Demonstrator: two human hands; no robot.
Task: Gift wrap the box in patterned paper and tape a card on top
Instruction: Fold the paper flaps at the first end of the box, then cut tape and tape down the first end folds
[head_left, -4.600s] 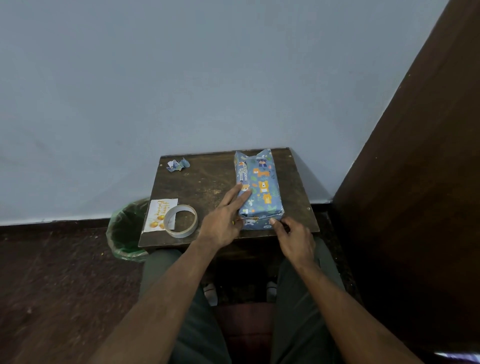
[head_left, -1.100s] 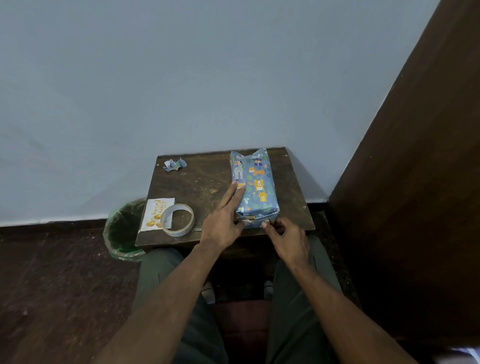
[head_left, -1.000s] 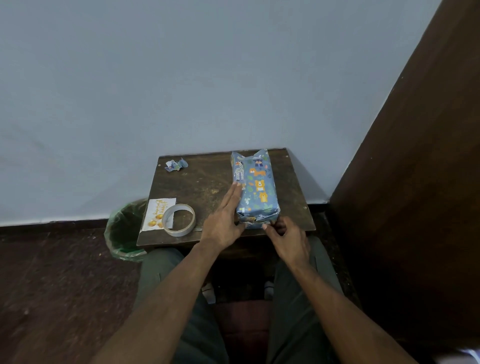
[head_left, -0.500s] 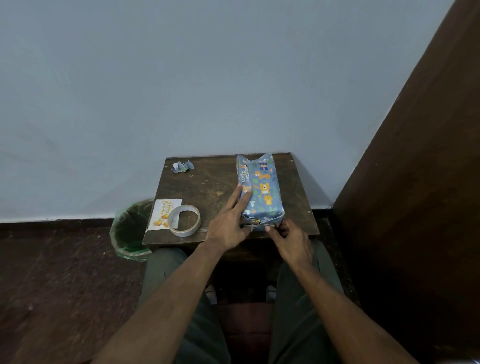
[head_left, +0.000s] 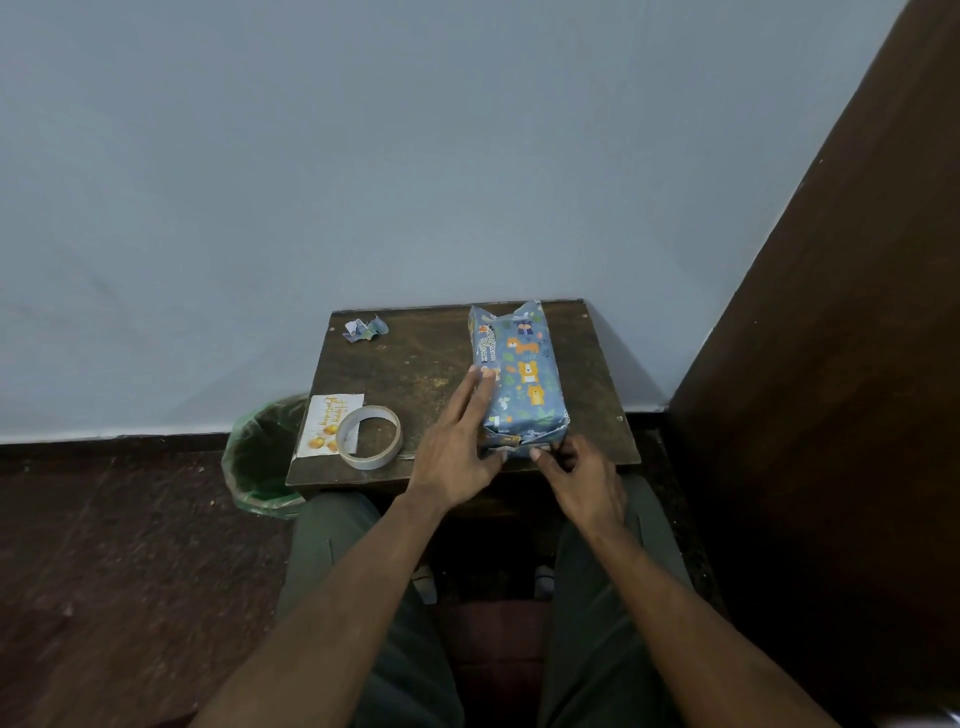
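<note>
A box wrapped in blue animal-print paper lies lengthwise on the right half of a small dark wooden table. My left hand lies flat with straight fingers against the box's left side, its thumb at the near end. My right hand has curled fingers at the near end flap, pressing or pinching the folded paper there. The paper at the far end stands up in loose points. A white card with orange print lies at the table's front left, partly under a roll of clear tape.
A scrap of crumpled wrapping paper lies at the table's back left corner. A bin with a green liner stands on the floor left of the table. A brown wooden panel rises on the right, a pale blue wall behind.
Both hands stay at the box's near end. The right hand's fingers have shifted slightly along the end flap. The box, card and tape have not moved on the table.
</note>
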